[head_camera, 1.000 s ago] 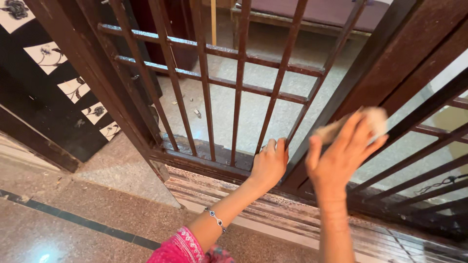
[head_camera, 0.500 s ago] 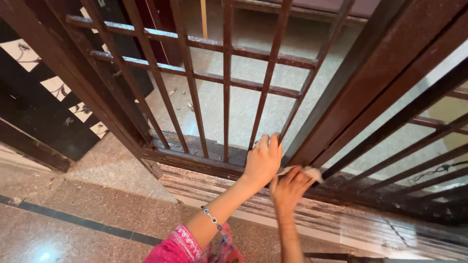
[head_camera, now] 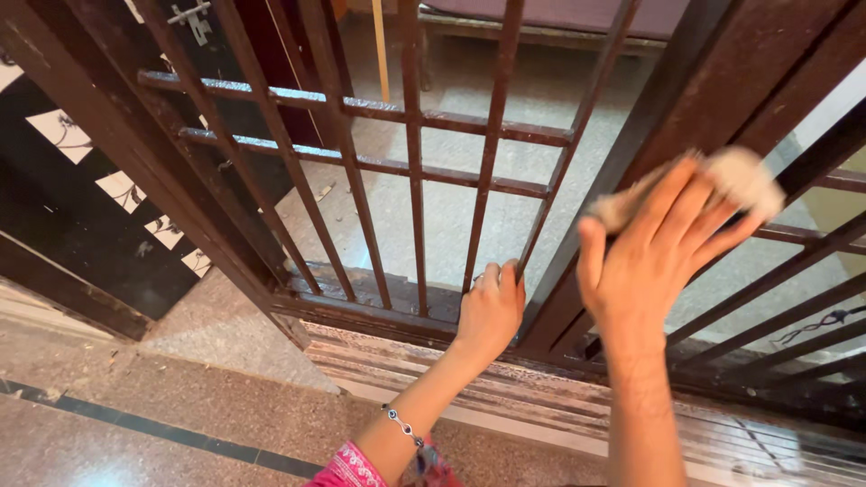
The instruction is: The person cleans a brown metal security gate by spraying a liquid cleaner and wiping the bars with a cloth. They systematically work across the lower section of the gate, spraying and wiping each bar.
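Pressing a pale cloth (head_camera: 735,176) flat under spread fingers, the right hand (head_camera: 663,248) sits against the dark gate frame post (head_camera: 713,99), whose long axis slants up-right; lower-left, the left hand (head_camera: 492,311) grips a vertical bar (head_camera: 492,153).

A: What colours am I looking at here?

B: My gate (head_camera: 410,180) is dark brown metal, with paler dusty patches on the crossbars. The cloth (head_camera: 740,176) under my right hand (head_camera: 663,248) is off-white, kinda beige and fuzzy. The bracelet (head_camera: 403,426) on my left wrist is silver with dark blue beads, and my sleeve (head_camera: 352,471) is hot pink with a lighter embroidered edge.

A: And the surroundings?

B: The wall tiles (head_camera: 68,135) on the left are black and white with dark flower prints. The floor (head_camera: 135,424) near me is speckled brown-pink stone with one dark stripe; past the bars it's pale grey-beige.
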